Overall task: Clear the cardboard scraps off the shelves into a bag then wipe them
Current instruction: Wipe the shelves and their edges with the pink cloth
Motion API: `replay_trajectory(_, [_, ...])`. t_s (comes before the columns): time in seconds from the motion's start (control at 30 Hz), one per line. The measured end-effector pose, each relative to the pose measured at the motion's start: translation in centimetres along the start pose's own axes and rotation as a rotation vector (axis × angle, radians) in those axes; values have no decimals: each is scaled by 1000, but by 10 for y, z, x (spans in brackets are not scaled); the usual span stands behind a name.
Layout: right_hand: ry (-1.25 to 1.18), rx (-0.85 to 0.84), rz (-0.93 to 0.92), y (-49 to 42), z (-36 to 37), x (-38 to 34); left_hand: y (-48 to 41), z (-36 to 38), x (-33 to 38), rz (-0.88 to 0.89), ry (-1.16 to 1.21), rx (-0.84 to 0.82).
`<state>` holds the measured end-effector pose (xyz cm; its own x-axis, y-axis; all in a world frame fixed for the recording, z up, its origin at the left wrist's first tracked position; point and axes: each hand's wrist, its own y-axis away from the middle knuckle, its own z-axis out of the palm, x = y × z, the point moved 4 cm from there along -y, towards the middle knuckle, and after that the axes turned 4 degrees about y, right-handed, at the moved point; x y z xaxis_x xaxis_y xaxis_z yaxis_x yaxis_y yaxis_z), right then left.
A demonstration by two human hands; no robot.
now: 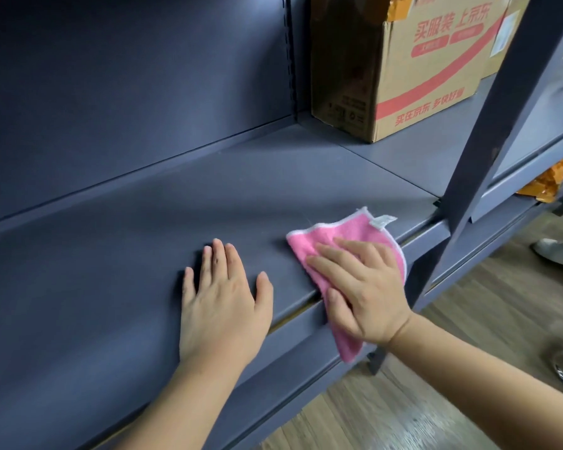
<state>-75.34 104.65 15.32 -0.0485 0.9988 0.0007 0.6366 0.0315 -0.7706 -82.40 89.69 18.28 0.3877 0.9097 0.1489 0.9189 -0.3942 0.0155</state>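
The left hand [221, 303] lies flat on the shelf [143, 222] just behind its front edge, fingers straight and together and holding nothing. It is probably there as a prop, to steady the person leaning in. The right hand [361, 293] is likewise spread rather than clenched: its straight fingers press the pink cloth [355, 228] down onto the shelf at the front edge, close to the right-hand upright post [488, 125], and its thumb lies on the part that folds over the lip. The cloth's lower corner hangs below the front face, so one pass would likely clean both the top and the rim. No cardboard scraps show on this board and no bag is in view, which suggests the clearing is done here and the wiping is the step in hand. The shelf is dark blue-grey metal, matt and smooth, with a back panel [127, 92] of the same colour and a slotted strip running up it. A printed cardboard box [403, 76] stands at the back right corner, well apart from both hands. Beyond the post, on a lower level, sits some crumpled orange wrapping [543, 186]. Below is a wood-plank floor [403, 401], where a pale shoe [553, 248] shows at the right.
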Motion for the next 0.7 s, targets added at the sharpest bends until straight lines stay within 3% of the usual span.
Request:
replay_trajectory(0.13, [110, -26, 266, 4, -10, 62, 0, 1, 0, 0, 10, -4])
replay_trajectory(0.23, [111, -20, 361, 3, -10, 67, -1, 2, 0, 2, 9, 3])
replay_trajectory(0.43, [68, -131, -111, 0, -3, 41, -2, 1, -1, 15, -11, 26])
replay_trajectory(0.57, [135, -140, 153, 3, -12, 94, -1, 1, 0, 21, -20, 20])
replay_trajectory(0.7, [165, -32, 308, 5, -11, 87, -2, 1, -1, 8, -27, 12])
